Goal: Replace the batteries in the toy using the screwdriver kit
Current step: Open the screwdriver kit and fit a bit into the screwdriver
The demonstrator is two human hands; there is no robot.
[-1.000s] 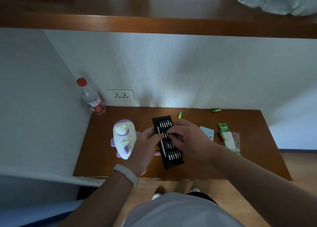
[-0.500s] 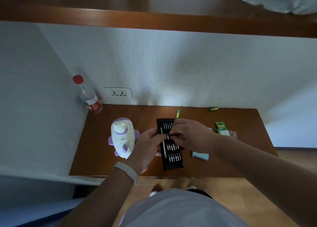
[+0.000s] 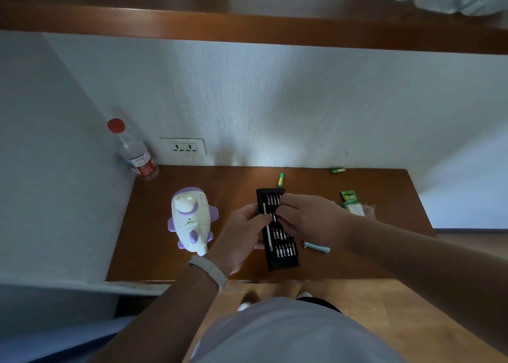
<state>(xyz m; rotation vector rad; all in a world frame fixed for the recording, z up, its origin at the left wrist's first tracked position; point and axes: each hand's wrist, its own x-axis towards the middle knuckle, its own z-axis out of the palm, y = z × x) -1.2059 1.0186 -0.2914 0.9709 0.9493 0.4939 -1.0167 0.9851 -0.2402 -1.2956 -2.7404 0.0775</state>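
1. A plastic bottle (image 3: 134, 154) with a red cap stands in the back left corner of the wooden table (image 3: 154, 225).
2. The toy (image 3: 191, 219), white and purple, lies on the table just left of the hands, and neither hand touches it.
3. The left hand (image 3: 242, 236) grips the left edge of the screwdriver kit (image 3: 280, 250) with curled fingers.
4. The kit lies open in the middle of the table, its bits in rows.
5. The right hand (image 3: 308, 217) is curled over the middle rows; I cannot tell whether it pinches a bit.
6. A green battery (image 3: 281, 179) lies just behind the kit, and a battery pack (image 3: 350, 203) lies to the right.
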